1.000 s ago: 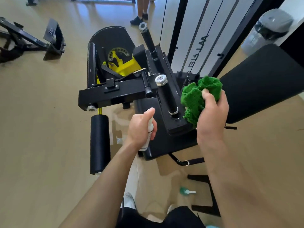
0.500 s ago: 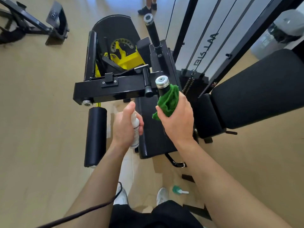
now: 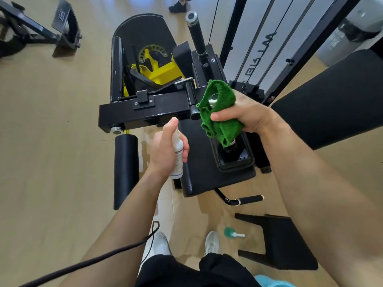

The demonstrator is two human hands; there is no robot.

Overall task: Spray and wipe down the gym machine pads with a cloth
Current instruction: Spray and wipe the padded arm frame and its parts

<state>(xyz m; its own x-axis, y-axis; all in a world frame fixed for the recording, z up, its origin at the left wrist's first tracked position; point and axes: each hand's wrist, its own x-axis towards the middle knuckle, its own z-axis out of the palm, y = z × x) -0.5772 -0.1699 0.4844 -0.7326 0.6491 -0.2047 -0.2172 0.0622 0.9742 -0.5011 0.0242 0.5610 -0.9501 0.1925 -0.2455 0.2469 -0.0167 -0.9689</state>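
Tan gym flooring (image 3: 51,162) surrounds a black machine at frame centre, where the right hand (image 3: 246,116) clamps a green cloth (image 3: 219,112) around an upright handle grip (image 3: 230,145), while the left hand (image 3: 165,150) is closed around a white spray bottle (image 3: 177,156) just beside it.

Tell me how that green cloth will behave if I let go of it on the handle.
The green cloth looks soft and floppy: it folds around the handle under the right hand, edges drooping. It is probably light, so it would likely slide down or fall off. Its looped pile suggests decent friction, not slipperiness.
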